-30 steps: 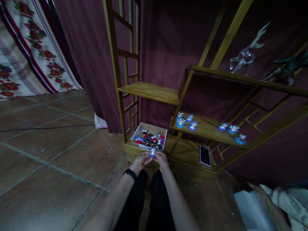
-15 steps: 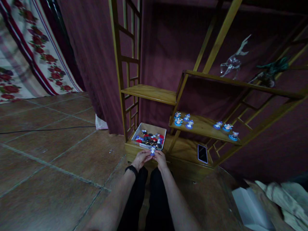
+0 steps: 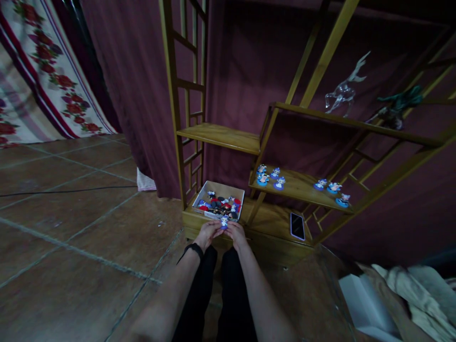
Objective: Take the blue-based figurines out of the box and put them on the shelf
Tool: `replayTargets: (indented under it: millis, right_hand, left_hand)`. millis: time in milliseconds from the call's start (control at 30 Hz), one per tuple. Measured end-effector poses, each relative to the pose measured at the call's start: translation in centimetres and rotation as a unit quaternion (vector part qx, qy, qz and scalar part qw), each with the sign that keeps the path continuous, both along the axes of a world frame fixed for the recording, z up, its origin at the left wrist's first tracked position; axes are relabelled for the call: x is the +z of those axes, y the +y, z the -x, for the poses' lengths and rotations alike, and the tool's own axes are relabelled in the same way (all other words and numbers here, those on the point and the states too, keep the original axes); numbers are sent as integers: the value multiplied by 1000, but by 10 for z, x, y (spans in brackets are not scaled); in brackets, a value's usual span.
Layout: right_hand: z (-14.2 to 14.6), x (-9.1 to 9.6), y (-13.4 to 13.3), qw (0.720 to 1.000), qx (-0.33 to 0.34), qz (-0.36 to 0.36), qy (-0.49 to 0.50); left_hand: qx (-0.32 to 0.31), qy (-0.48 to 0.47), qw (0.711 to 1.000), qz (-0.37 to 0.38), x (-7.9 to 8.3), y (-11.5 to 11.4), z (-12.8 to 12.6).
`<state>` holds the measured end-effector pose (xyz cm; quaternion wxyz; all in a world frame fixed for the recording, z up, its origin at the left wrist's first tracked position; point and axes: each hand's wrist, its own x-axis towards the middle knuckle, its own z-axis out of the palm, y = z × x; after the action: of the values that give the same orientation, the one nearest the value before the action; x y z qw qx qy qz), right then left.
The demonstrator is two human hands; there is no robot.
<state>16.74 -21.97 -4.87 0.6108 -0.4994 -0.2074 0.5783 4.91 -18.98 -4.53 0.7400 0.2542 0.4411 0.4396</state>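
Note:
Between my two hands is a small white-and-purple figurine (image 3: 224,222) on a round purple base, held upright. My left hand (image 3: 209,233) grips its left side, and a black band is on that wrist. From the other side, my right hand (image 3: 236,233) pinches the base. Just beyond the fingers, an open cardboard box (image 3: 200,195) holds a jumble of figurines in red, black, purple and white. More figurines stand on the low wooden shelf (image 3: 297,186): a cluster at its left end, including a purple-based figurine (image 3: 280,183), and a few at its right, including a blue-based figurine (image 3: 342,200).
A phone (image 3: 297,226) lies on the bottom board to the right. Higher up stand a clear deer ornament (image 3: 342,92) and a dark green sculpture (image 3: 399,107). A bare wooden shelf (image 3: 221,137) juts above the box. A white carton (image 3: 366,304) sits on the floor at lower right.
The whole view has shifted slightly. Both hands still hold the same figurine in front of the box, with hardly any change in grip.

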Motion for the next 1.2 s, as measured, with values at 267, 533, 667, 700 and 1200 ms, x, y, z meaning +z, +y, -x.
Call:
replayTargets:
  millis: [267, 533, 667, 700, 1200]
  right_hand:
    - [-1, 1, 2, 999, 23, 12, -20]
    - [-1, -2, 4, 998, 40, 11, -37]
    - [-1, -2, 5, 998, 47, 19, -47]
    - [-1, -2, 5, 998, 48, 21, -47]
    - [-2, 2, 4, 998, 47, 24, -41]
  left_hand:
    - [3, 9, 1000, -3, -4, 1, -2]
    - [6, 13, 1000, -5, -9, 4, -5]
    - [8, 16, 1000, -4, -12, 5, -5]
    - [9, 17, 1000, -3, -12, 5, -5]
    - [12, 20, 1000, -5, -3, 1, -2]
